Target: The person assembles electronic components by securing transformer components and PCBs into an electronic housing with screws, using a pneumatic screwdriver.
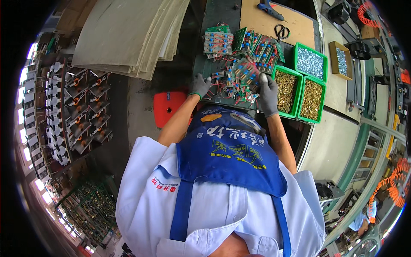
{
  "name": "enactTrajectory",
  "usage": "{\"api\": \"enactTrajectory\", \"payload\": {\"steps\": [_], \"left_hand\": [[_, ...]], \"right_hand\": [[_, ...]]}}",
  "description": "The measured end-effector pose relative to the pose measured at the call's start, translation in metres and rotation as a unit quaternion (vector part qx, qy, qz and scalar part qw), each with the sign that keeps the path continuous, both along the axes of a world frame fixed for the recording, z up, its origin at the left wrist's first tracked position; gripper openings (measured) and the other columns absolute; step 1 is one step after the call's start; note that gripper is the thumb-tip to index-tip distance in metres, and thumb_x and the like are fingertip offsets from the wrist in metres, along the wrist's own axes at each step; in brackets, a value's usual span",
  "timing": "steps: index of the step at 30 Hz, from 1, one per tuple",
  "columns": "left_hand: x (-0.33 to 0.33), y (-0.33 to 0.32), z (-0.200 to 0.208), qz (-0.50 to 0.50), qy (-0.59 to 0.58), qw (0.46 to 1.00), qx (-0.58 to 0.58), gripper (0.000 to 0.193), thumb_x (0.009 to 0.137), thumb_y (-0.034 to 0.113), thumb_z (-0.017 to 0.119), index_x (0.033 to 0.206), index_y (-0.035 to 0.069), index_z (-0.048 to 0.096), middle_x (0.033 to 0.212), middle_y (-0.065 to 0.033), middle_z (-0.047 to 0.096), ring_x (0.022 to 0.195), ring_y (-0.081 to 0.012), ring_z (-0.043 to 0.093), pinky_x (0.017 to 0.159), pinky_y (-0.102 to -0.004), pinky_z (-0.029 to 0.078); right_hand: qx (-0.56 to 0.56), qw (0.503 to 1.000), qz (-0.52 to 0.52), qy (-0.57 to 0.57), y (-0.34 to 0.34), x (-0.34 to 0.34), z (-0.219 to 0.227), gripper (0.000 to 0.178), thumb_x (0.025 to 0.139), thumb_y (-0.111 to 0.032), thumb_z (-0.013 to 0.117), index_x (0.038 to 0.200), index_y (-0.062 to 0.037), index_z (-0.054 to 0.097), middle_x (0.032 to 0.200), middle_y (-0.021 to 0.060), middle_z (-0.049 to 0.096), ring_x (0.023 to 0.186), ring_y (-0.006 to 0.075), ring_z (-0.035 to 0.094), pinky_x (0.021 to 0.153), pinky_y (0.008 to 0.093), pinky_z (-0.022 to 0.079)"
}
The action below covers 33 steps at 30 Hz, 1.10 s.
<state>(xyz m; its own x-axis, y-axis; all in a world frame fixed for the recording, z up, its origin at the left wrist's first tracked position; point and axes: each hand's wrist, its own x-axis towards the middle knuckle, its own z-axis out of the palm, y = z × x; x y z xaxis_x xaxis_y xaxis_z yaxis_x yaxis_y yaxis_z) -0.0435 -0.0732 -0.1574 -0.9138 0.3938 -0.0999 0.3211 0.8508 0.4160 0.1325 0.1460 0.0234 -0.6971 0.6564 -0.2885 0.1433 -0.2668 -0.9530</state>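
Note:
My right hand (268, 94), in a grey glove, pinches the edge of a circuit board (246, 72) carrying blue parts and red wires. The board is lifted over the workbench and slightly blurred. At the bench's near edge, my left hand (200, 85), also gloved, is open with its thumb apart and holds nothing I can see. Just right of it lie loose small boards (233, 88) with tangled red wires. Stacked boards (218, 42) sit beyond, and more green boards (261, 49) lean together to their right.
Green bins (286, 92) of brass-coloured pieces stand right of my right hand, with a green bin (310, 64) of silvery pieces behind. Black-handled scissors (281, 33) and a blue-handled tool (272, 10) lie on a brown board (295, 25). A red stool (169, 109) is below left.

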Motion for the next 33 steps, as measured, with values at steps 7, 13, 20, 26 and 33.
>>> {"api": "enactTrajectory", "payload": {"steps": [7, 13, 20, 26, 33], "left_hand": [[0.004, 0.053, 0.102, 0.102, -0.505, 0.767, 0.382, 0.052, 0.092, 0.049, 0.056, 0.121, 0.005, 0.057, 0.109, -0.0109, 0.067, 0.094, -0.0236, 0.067, 0.075, -0.0359, 0.055], [0.033, 0.068, 0.162, -0.015, -0.647, 0.653, 0.393, 0.031, 0.087, 0.024, 0.068, 0.113, 0.009, 0.064, 0.101, -0.0031, 0.067, 0.090, -0.0136, 0.065, 0.077, -0.0378, 0.056], [0.057, 0.070, 0.120, 0.064, -0.606, 0.631, 0.480, 0.019, 0.082, 0.013, 0.070, 0.100, 0.008, 0.070, 0.093, -0.0020, 0.070, 0.083, -0.0127, 0.066, 0.073, -0.0333, 0.055], [0.059, 0.071, 0.149, 0.128, -0.670, 0.602, 0.415, 0.025, 0.083, 0.021, 0.070, 0.106, 0.012, 0.067, 0.101, -0.0040, 0.067, 0.093, -0.0201, 0.065, 0.077, -0.0486, 0.057], [0.064, 0.070, 0.145, -0.015, -0.507, 0.764, 0.399, 0.024, 0.090, 0.026, 0.063, 0.109, 0.012, 0.066, 0.103, -0.0064, 0.064, 0.100, -0.0204, 0.062, 0.087, -0.0349, 0.052]], "right_hand": [[-0.021, 0.994, 0.101, -0.033, -0.001, 0.006, -0.006, 0.038, 0.101, -0.038, 0.052, 0.104, -0.0027, 0.065, 0.071, -0.0048, 0.053, 0.058, 0.0032, 0.045, 0.053, 0.0212, 0.039], [-0.070, 0.993, 0.089, -0.019, -0.008, 0.005, -0.033, 0.033, 0.100, -0.034, 0.054, 0.098, -0.0034, 0.066, 0.077, -0.0040, 0.058, 0.065, 0.0045, 0.049, 0.058, 0.0222, 0.040], [-0.242, 0.969, -0.019, 0.048, -0.034, 0.008, -0.034, 0.030, 0.102, -0.030, 0.050, 0.100, -0.0025, 0.063, 0.091, 0.0043, 0.065, 0.073, 0.0113, 0.062, 0.066, 0.0259, 0.050], [0.055, 0.998, 0.009, -0.022, -0.039, 0.013, -0.062, 0.029, 0.100, -0.032, 0.052, 0.086, -0.0079, 0.062, 0.073, -0.0015, 0.059, 0.058, 0.0101, 0.057, 0.056, 0.0247, 0.050], [-0.314, 0.949, 0.011, 0.032, -0.028, -0.001, -0.035, 0.027, 0.097, -0.027, 0.056, 0.106, -0.0031, 0.065, 0.089, 0.0028, 0.063, 0.079, 0.0112, 0.058, 0.067, 0.0275, 0.048]]}}
